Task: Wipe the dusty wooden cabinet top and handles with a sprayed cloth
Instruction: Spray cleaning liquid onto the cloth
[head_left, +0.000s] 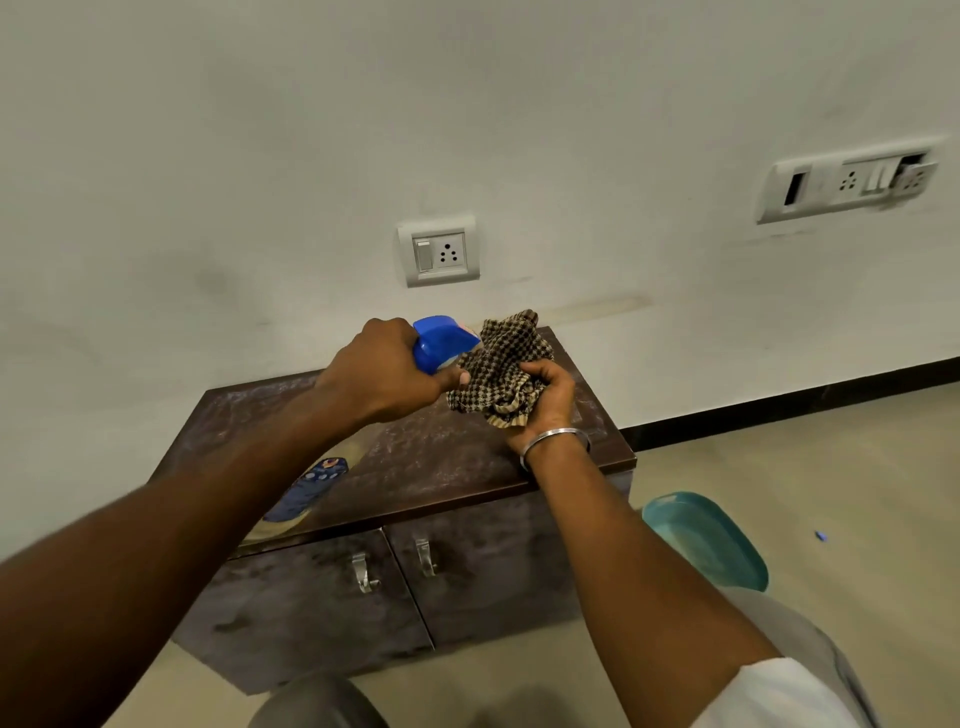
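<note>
Your left hand (384, 371) grips the blue spray bottle (444, 340), its nozzle end right against the checked cloth (498, 369). The cloth is bunched in your right hand (545, 400), palm up, with a metal bangle (556, 441) on that wrist. Both hands are above the dark wooden cabinet top (441, 462), which is streaked with pale dust. Below you, two metal handles (364, 571) sit side by side on the doors. A teal basin (706, 540) lies on the floor just right of the cabinet, and a wall socket (438, 253) is behind it.
</note>
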